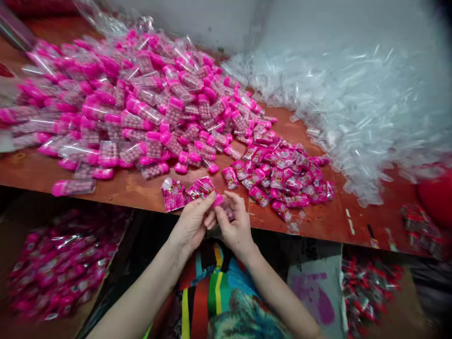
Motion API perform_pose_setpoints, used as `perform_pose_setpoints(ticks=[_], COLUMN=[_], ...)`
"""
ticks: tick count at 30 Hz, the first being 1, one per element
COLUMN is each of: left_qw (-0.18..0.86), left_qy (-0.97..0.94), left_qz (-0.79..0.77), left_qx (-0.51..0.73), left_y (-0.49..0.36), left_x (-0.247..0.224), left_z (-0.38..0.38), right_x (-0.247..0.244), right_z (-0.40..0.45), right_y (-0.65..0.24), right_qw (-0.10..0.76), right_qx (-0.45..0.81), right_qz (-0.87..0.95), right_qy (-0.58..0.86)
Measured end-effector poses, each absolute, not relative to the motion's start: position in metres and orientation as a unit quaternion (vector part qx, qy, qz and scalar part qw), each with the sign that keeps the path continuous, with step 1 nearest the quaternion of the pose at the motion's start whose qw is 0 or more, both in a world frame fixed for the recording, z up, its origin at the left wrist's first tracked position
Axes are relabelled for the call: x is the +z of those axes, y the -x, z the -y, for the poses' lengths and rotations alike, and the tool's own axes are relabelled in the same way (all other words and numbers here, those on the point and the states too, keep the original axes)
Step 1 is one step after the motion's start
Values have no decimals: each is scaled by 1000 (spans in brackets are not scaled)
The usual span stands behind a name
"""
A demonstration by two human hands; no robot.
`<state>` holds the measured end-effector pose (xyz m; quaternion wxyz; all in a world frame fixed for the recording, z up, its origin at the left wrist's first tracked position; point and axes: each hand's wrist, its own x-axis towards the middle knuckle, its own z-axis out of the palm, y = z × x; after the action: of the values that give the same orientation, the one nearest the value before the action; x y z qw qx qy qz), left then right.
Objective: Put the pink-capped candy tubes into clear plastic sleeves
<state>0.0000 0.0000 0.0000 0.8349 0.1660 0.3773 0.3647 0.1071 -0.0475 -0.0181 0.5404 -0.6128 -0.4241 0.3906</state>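
At the table's front edge, my left hand [192, 219] and my right hand [236, 223] meet around one small clear container with a pink cap [218, 201]. Fingers of both hands are closed on it and cover much of its body. Just beyond them lie printed pink wrappers [173, 194], flat on the table. A large heap of pink-capped clear containers [141, 106] filled with small pink balls spreads behind and to the left. To the right of my hands is a smaller pile of containers in printed pink sleeves [282, 174].
A big mound of clear plastic pieces [339, 108] covers the table's right side against the wall. Below the edge, a box of pink packed containers [67, 263] stands at left, and a box of red-and-clear items [367, 292] at right. A red rounded object [436, 195] sits far right.
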Motion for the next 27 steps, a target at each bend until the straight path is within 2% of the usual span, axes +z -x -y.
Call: perform_pose_setpoints(ticks=[3, 6, 12, 16, 19, 23, 27], left_qw=[848, 846, 823, 828, 817, 819, 817], left_qy=[-171, -180, -194, -189, -179, -161, -145], left_qz=[-369, -370, -383, -381, -399, -407, -404], left_qx=[339, 338, 373, 365, 375, 371, 385], left_y=[3, 6, 7, 4, 2, 1, 2], left_x=[1, 1, 2, 1, -1, -2, -2], left_z=[-2, -5, -10, -9, -7, -7, -8], right_x=[-11, -5, -6, -14, -20, -23, -23], right_z=[39, 37, 47, 48, 48, 51, 53], right_y=[-106, -108, -121, -123, -119, -114, -112], right_qw=[556, 547, 502, 499, 507, 491, 511], right_qx=[541, 631, 645, 694, 660, 515, 553], right_qz=[317, 259, 321, 287, 314, 423, 385], right_qy=[546, 486, 478, 433, 456, 561, 533])
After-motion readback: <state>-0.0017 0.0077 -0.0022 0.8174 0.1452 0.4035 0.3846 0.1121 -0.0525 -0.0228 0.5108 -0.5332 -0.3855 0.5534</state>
